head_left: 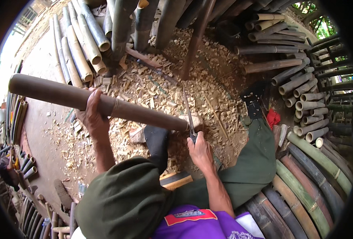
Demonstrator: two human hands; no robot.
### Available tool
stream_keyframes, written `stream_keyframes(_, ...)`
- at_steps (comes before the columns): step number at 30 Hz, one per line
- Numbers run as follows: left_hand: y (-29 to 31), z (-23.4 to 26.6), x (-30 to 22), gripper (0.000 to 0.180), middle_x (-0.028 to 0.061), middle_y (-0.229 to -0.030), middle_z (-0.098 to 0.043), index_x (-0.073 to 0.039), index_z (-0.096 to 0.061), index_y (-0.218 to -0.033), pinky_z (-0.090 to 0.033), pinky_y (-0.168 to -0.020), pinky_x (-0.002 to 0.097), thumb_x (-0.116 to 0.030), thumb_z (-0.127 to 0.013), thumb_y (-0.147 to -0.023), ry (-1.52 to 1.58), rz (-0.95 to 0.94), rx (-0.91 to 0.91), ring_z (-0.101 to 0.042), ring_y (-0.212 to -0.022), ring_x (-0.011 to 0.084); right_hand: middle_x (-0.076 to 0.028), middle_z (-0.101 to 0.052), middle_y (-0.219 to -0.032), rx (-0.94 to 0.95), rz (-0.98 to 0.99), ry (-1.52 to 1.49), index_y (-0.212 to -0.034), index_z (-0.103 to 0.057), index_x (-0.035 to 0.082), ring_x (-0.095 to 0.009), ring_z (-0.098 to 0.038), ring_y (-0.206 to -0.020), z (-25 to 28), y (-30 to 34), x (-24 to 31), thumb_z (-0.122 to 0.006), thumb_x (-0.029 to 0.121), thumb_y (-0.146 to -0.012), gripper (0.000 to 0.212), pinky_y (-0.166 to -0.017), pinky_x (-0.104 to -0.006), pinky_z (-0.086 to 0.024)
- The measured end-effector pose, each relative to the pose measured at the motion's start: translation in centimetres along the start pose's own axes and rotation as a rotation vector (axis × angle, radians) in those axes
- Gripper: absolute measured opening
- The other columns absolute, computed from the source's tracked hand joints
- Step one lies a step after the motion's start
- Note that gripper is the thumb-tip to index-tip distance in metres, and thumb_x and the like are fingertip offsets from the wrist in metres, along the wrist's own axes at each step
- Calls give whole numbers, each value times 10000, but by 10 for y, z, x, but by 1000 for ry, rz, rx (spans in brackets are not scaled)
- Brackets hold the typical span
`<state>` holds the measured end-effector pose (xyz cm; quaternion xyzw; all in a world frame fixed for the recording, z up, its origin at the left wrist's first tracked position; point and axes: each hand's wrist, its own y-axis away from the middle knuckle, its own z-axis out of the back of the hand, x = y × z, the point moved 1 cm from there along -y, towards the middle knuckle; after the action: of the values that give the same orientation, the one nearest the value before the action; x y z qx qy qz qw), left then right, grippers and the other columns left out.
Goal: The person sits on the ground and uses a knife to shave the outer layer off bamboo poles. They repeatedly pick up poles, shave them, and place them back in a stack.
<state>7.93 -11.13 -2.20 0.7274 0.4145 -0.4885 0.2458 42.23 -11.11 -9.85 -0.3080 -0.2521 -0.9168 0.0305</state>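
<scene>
My left hand [93, 113] is wrapped round a dark brown bamboo tube [144, 115], which slants from the upper left down to the middle of the view. In my right hand [201, 152] is the dark handle of a knife [188, 107] with a long, narrow blade pointing away from me. The blade crosses right at the tube's near right end and seems to touch it, though the exact contact is hard to make out. Beneath that end lies a pale block [191, 120], partly hidden by tube and blade.
Wood chips [164, 97] cover the ground ahead. Cut bamboo tubes [79, 47] lean at the far left, and more tubes [304, 105] are stacked at the right. Long bamboo poles [304, 195] lie close by my right side. A red cloth [273, 118] sits beyond my right knee.
</scene>
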Motion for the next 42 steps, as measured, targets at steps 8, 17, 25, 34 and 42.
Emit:
stream_keyframes(8, 1, 9, 1, 513, 112, -1067, -623, -24, -475, -1284, -553, -956, 406, -37, -756, -856, 140, 68, 259, -661, -985, 247, -259, -723, -922, -83, 18, 24, -1148, -503, 7, -506, -690, -796, -18, -2, -22, -615, 279, -1010, 325, -688, -572, -548)
stream_keyframes(17, -3, 25, -4, 556, 105, -1109, -564, -67, -452, -1317, -521, -1020, 417, -60, -751, -849, 184, 79, 402, -623, -1045, 239, -229, -666, -756, -380, 247, -197, -1080, -489, 12, -497, -668, -726, 13, 24, 22, -612, 307, -1030, 324, -630, -564, -507)
stream_keyframes(25, 3, -9, -6, 554, 126, -1062, -583, -35, -461, -1283, -554, -966, 420, -59, -751, -811, 248, 110, 431, -639, -989, 263, -270, -663, -1107, -8, -24, -296, -1295, -519, -15, -406, -658, -1045, -50, -23, -91, -685, 337, -987, 497, -908, -502, -507)
stream_keyframes(34, 11, -106, -28, 711, 162, -949, -659, -8, -508, -1254, -605, -774, 389, -159, -863, -656, 345, 166, 714, -698, -834, 270, -221, -500, -1454, -240, 627, 54, -1528, -416, 35, -401, -457, -1373, 45, 11, 9, -836, 558, -788, 999, -1170, -497, -353)
stream_keyframes(42, 53, -187, -16, 1139, 190, -1430, -459, -65, -194, -1574, -384, -1136, 444, -403, -915, -758, 379, 291, 970, -469, -1345, 286, -161, -719, -971, -294, 356, -449, -1215, -560, 43, -296, -731, -885, 23, 18, -15, -889, 303, -794, 594, -786, -416, -572)
